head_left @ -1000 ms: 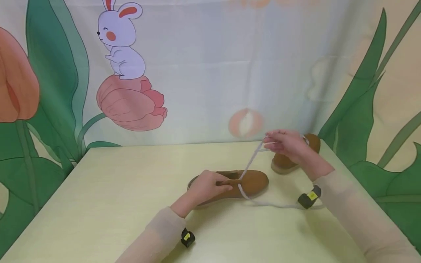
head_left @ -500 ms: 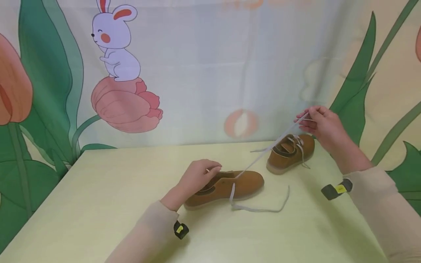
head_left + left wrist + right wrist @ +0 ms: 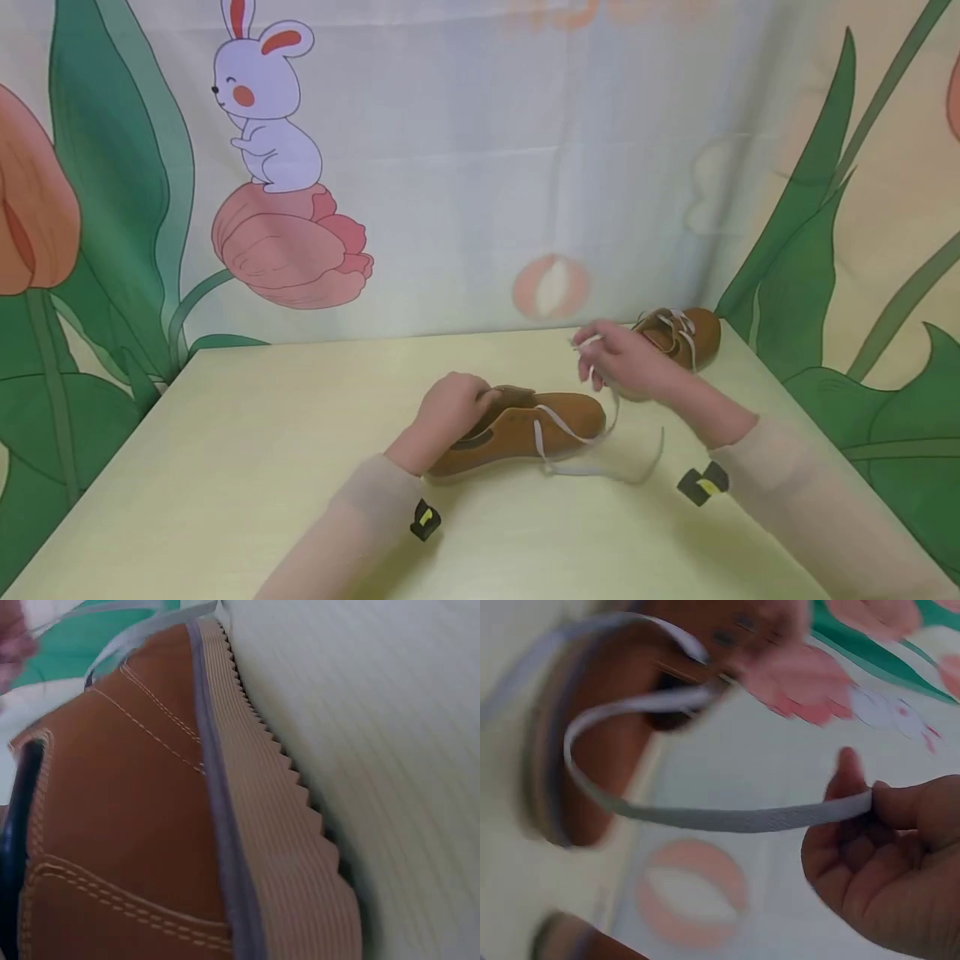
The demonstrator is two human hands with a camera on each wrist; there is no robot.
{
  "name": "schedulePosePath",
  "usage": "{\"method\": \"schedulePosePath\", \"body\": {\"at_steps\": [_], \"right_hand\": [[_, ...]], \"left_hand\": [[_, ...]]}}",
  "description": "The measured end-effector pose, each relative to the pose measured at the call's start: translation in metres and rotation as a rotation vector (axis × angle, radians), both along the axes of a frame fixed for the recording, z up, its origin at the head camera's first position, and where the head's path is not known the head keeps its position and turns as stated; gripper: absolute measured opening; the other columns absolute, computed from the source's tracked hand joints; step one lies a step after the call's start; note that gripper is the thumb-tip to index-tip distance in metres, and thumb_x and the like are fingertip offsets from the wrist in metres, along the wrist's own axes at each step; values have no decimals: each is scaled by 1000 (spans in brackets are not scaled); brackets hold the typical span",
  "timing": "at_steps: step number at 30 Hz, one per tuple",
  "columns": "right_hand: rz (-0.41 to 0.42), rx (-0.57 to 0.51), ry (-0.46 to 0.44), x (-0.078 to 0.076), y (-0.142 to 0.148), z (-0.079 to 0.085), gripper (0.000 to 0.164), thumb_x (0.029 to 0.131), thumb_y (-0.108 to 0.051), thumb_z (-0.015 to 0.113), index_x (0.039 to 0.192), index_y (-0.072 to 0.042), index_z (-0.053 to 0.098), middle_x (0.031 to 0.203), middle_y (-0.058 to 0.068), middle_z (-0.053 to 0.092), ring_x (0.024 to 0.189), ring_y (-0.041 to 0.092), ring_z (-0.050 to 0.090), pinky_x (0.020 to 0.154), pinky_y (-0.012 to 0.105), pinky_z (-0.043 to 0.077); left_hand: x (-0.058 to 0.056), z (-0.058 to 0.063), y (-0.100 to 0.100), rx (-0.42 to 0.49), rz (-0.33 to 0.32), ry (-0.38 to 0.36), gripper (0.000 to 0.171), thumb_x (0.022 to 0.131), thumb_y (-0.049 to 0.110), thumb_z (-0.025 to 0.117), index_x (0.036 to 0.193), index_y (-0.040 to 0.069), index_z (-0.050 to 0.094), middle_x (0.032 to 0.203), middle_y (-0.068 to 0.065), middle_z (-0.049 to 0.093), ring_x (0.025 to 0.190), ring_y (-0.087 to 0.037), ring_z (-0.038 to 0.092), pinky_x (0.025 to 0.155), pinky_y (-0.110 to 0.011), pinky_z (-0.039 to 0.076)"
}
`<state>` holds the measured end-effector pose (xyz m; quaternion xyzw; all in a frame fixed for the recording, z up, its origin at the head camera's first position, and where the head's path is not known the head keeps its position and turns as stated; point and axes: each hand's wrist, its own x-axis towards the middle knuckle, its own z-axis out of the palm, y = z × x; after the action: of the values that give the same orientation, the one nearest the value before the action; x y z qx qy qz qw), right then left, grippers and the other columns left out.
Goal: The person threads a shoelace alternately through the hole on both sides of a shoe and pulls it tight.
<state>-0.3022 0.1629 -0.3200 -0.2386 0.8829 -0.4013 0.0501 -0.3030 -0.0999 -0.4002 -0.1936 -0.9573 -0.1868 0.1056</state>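
A brown leather shoe [image 3: 566, 408] lies on the table with its toe to the right. My left hand [image 3: 450, 410] is at its opening and pinches the tongue [image 3: 517, 393]. In the left wrist view, the stitched side of the shoe [image 3: 150, 802] fills much of the picture. My right hand [image 3: 621, 360] is raised beyond the toe. Its thumb and fingers pinch a pale grey shoelace [image 3: 735, 819] near its end, seen in the right wrist view. That lace hangs in a slack curve from an eyelet. The other lace end [image 3: 592, 473] trails on the table in front of the shoe.
A second brown shoe [image 3: 703, 337], laced, stands at the back right corner, partly behind the right hand. The pale yellow table [image 3: 300, 467] ends at a printed cloth backdrop [image 3: 450, 167]. Black cameras hang under both sleeves.
My right hand first pulled the lace up and right until taut, then came back left and lower, so the lace is slack. My left hand lifted off the near side and now holds the tongue.
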Motion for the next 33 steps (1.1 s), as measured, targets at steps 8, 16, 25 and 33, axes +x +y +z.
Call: {"method": "schedulePosePath", "body": {"at_steps": [8,16,25,33], "right_hand": [[-28,281,123,-18,-42,-72,18,95,-17,59,84,-8,70,76,1,71,71,10,58,72,30,50],[-45,237,140,-27,-55,-87,18,94,-14,58,83,-5,69,76,3,68,67,10,53,67,26,46],[-133,93,92,-32,-65,-102,16,97,-12,60,101,3,61,89,16,73,73,20,65,66,29,51],[36,115,-101,-46,-56,-93,36,99,-17,49,128,-1,64,110,15,71,87,20,64,80,33,53]], "left_hand": [[-5,-2,0,43,74,-89,47,99,29,57,56,12,52,54,5,45,52,-9,40,52,-21,32],[-2,0,0,54,78,-91,50,99,29,57,53,14,45,52,6,40,51,-9,38,52,-21,30],[-2,-3,-5,48,29,-74,36,97,30,61,70,10,73,65,1,68,56,-7,47,54,-20,38],[2,-3,-6,61,14,-58,24,95,28,64,91,11,80,88,-3,78,69,-10,64,61,-23,49]]}}
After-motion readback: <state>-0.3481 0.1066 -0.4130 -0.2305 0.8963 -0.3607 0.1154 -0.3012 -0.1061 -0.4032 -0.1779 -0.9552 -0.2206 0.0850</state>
